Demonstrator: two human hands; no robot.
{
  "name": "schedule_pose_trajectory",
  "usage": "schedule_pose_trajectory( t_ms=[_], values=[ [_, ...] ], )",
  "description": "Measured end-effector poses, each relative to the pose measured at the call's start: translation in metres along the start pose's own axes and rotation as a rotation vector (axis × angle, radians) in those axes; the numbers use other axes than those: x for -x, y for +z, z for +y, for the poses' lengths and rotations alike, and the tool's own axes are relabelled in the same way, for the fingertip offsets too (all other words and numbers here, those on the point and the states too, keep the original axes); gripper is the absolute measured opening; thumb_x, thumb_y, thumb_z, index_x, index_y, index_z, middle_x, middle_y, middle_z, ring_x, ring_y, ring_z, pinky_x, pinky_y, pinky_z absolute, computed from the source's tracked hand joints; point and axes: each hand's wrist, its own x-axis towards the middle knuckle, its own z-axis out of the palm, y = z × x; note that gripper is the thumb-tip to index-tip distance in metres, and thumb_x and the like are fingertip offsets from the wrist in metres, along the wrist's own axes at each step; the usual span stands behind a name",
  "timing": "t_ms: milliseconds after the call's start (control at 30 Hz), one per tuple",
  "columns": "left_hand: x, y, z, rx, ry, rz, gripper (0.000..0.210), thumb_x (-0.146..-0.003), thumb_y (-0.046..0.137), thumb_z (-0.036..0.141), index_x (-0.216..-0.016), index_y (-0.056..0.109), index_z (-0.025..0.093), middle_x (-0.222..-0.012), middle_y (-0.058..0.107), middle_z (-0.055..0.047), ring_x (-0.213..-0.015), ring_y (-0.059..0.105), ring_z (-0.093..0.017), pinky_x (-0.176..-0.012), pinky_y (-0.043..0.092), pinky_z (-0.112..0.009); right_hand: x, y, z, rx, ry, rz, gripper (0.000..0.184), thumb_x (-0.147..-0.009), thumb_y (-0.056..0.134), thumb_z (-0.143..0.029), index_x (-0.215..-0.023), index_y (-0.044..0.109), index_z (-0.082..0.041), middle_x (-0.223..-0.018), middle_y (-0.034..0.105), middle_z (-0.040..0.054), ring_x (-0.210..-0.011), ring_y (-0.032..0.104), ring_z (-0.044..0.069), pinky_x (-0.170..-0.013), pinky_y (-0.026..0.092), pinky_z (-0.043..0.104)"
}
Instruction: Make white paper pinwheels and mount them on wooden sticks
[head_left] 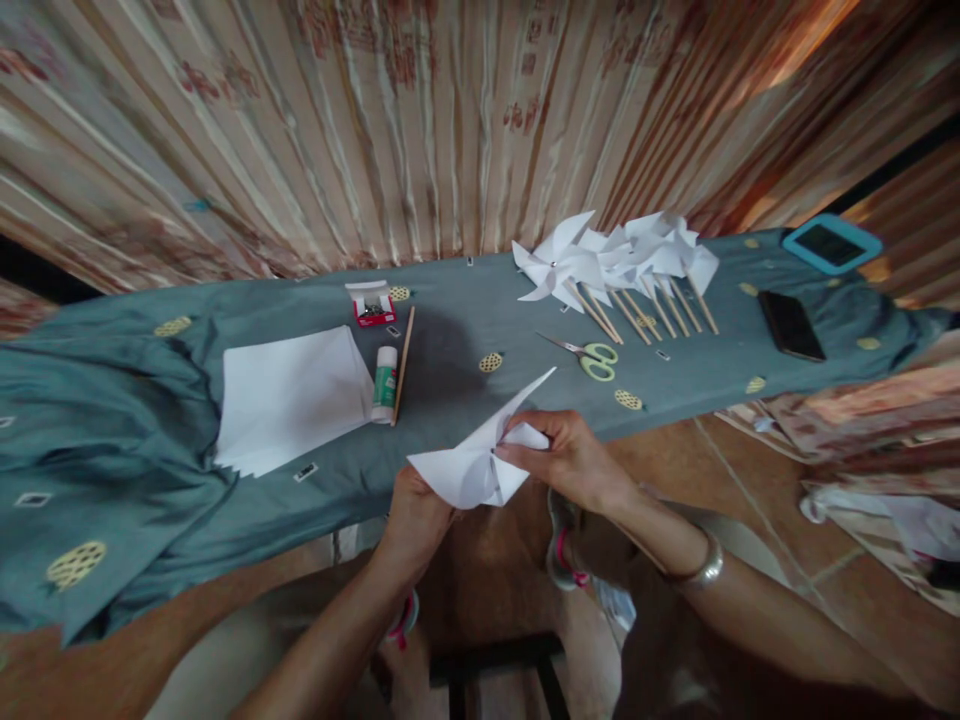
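Observation:
A white paper pinwheel is held up between my two hands, just off the table's front edge. My left hand grips its lower left side from below, the fingertips hidden behind the paper. My right hand pinches the paper near its centre, where the folded corners meet. No stick shows on this pinwheel. Beyond it lie green-handled scissors. To the left are a glue stick, one loose wooden stick and a stack of white paper.
A small red box holding tiny metal pieces stands open behind the glue stick. Several pinwheels on sticks lie at the back right. Farther right are a black phone and a blue-framed tablet. A green-grey cloth covers the table.

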Motion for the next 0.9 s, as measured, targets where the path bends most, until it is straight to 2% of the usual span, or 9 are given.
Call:
schedule_pose_trajectory(
  t_ms=[100, 200, 333, 433, 667, 900],
  values=[
    [-0.001, 0.007, -0.011, 0.125, -0.102, 0.043, 0.015, -0.05, 0.079, 0.027, -0.054, 0.07, 0.016, -0.051, 0.063, 0.0, -0.053, 0.053, -0.013, -0.057, 0.043, -0.025, -0.011, -0.002, 0.011, -0.083, 0.101, -0.02, 0.028, -0.064, 0.074, -0.041, -0.065, 0.063, -0.016, -0.058, 0.059, -0.0025, -0.054, 0.049, 0.01, -0.053, 0.039, 0.023],
    [-0.001, 0.012, -0.013, 0.173, -0.205, 0.069, 0.014, -0.047, 0.078, 0.024, -0.054, 0.071, 0.015, -0.049, 0.061, 0.001, -0.048, 0.05, -0.011, -0.052, 0.038, -0.023, -0.021, -0.004, 0.017, -0.103, 0.184, 0.003, 0.031, -0.056, 0.078, -0.041, -0.064, 0.065, -0.015, -0.058, 0.06, -0.0023, -0.054, 0.051, 0.01, -0.055, 0.04, 0.023],
    [0.0, 0.016, -0.007, 0.219, -0.192, 0.07, 0.022, -0.05, 0.078, 0.029, -0.066, 0.076, 0.015, -0.054, 0.066, -0.001, -0.052, 0.055, -0.011, -0.056, 0.042, -0.024, -0.034, -0.007, 0.016, -0.161, 0.279, -0.03, 0.036, -0.046, 0.083, -0.04, -0.066, 0.067, -0.014, -0.059, 0.064, -0.0018, -0.054, 0.053, 0.011, -0.054, 0.042, 0.024],
    [0.0, 0.018, -0.005, 0.227, -0.179, 0.079, 0.022, -0.049, 0.079, 0.029, -0.065, 0.075, 0.014, -0.054, 0.066, -0.002, -0.052, 0.056, -0.012, -0.056, 0.043, -0.024, -0.04, -0.009, 0.012, -0.157, 0.315, -0.058, 0.038, -0.041, 0.084, -0.039, -0.063, 0.066, -0.014, -0.057, 0.064, -0.0021, -0.052, 0.053, 0.01, -0.054, 0.042, 0.023],
    [0.005, 0.022, -0.008, 0.228, -0.149, 0.139, 0.022, -0.039, 0.084, 0.025, -0.053, 0.072, 0.014, -0.048, 0.064, 0.0, -0.047, 0.053, -0.01, -0.052, 0.042, -0.022, -0.044, -0.011, -0.001, -0.016, 0.328, -0.143, 0.025, -0.05, 0.082, -0.028, -0.061, 0.066, -0.013, -0.057, 0.065, -0.0015, -0.052, 0.055, 0.01, -0.055, 0.045, 0.023],
    [0.006, 0.025, -0.026, 0.265, -0.14, 0.272, 0.025, -0.036, 0.085, 0.029, -0.049, 0.07, 0.015, -0.049, 0.066, -0.003, -0.046, 0.057, -0.013, -0.052, 0.048, -0.026, -0.059, -0.005, 0.0, 0.298, 0.314, -0.236, 0.009, -0.06, 0.075, -0.017, -0.059, 0.067, -0.013, -0.056, 0.062, -0.0029, -0.054, 0.054, 0.01, -0.052, 0.041, 0.02]
  ],
)
